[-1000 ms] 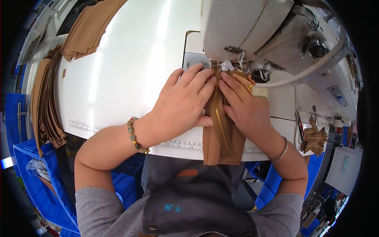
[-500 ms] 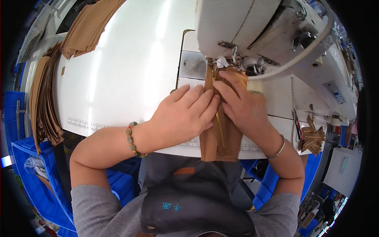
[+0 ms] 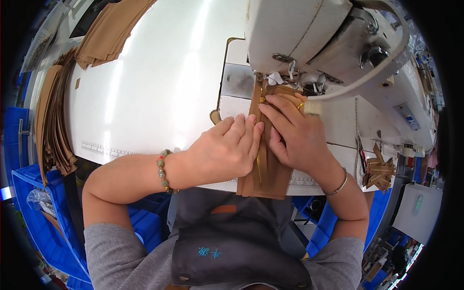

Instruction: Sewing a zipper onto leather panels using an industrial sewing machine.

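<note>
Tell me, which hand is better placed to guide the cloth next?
Probably the right hand: it rests on the brown cloth nearer the sewing machine, while the left hand sits farther from it.

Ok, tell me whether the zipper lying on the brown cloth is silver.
No, the zipper shows gold-coloured teeth along the brown cloth.

Got white tabletop [image 3: 159,96]: zippered brown cloth [image 3: 276,179] partly under left hand [image 3: 223,151] and right hand [image 3: 298,133], sewing machine [image 3: 295,31] beyond both, brown fabric stacks [image 3: 108,35] well left.
</note>
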Demonstrator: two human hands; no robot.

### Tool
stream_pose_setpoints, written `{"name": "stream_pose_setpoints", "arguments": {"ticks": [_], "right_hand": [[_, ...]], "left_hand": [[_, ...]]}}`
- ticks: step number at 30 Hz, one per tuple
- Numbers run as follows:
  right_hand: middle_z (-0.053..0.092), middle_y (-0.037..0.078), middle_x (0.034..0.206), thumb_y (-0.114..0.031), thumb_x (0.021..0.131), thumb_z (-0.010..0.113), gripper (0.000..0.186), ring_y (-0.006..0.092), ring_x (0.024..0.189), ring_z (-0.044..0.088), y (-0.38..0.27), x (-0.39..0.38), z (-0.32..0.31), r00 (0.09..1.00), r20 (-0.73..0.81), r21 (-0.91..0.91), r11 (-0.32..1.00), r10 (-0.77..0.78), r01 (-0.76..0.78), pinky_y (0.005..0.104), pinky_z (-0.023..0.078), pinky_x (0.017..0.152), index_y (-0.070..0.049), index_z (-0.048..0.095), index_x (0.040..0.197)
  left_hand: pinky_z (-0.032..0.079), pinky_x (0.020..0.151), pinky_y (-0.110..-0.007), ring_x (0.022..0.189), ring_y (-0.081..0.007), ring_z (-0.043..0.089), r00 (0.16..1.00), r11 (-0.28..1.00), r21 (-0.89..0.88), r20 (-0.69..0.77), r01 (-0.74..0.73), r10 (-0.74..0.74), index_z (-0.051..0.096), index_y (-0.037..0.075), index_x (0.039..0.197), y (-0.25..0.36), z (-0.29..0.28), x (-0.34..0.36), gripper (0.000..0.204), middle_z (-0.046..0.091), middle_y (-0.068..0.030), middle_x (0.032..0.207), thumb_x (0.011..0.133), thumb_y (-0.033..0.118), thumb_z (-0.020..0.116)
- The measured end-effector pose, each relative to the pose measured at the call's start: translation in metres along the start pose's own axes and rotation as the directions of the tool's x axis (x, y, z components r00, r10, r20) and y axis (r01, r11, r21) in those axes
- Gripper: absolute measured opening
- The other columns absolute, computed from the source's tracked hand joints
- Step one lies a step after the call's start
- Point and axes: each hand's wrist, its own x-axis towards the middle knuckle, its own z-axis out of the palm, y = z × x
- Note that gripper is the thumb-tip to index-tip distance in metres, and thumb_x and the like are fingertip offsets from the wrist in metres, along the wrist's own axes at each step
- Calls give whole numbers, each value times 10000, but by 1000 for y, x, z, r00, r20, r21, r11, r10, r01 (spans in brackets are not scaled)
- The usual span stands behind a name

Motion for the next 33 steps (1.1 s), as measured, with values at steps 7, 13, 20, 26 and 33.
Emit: {"name": "stream_pose_setpoints", "arguments": {"ticks": [7, 13, 20, 26, 33], "right_hand": [[714, 102, 1262, -151, 823, 711, 488, 280, 1048, 709, 1, 1, 3, 1000, 11, -61, 998, -8, 9, 513, 512, 968, -55, 695, 1301], [708, 97, 1318, -160, 829, 718, 497, 253, 1039, 716, 1, 3, 5, 1000, -24, -75, 997, -3, 1, 454, 521, 923, -62, 699, 1315], [678, 103, 1389, -168, 848, 717, 491, 252, 1148, 699, 1, 4, 5, 1000, -12, -142, 990, -24, 22, 440, 516, 929, -67, 697, 1328], [676, 97, 1383, -216, 882, 733, 470, 250, 1149, 693, 0, 3, 3, 1000, -1, -149, 989, -15, 15, 442, 513, 937, -73, 701, 1328], [631, 92, 1442, -282, 911, 752, 525, 273, 1119, 683, -6, -16, -5, 992, 121, -215, 977, 19, 8, 473, 516, 991, -83, 666, 1389]], "left_hand": [[606, 887, -350, 1023, -306, 741, 1000, 1000, 13, -4, 8, -8, 747, -78, 1167, 1, 0, 0, 419, 759, -227, 1143, 806, 117, 664], [613, 872, -359, 1015, -309, 742, 1000, 1000, 14, -10, 8, -8, 747, -82, 1160, 2, 2, 0, 416, 758, -234, 1141, 804, 119, 668], [616, 863, -361, 1009, -309, 742, 1000, 1000, 13, -5, 9, -9, 748, -83, 1151, 2, 3, -1, 417, 760, -232, 1137, 796, 120, 670], [614, 844, -347, 1016, -297, 739, 998, 998, -35, -42, 47, -48, 760, -54, 1113, 1, 5, -1, 377, 753, -219, 1153, 787, 120, 687], [606, 814, -338, 1061, -293, 727, 990, 982, -151, -70, 115, -126, 770, -13, 1119, -3, 1, 2, 374, 727, -173, 1229, 778, 121, 702]]}}
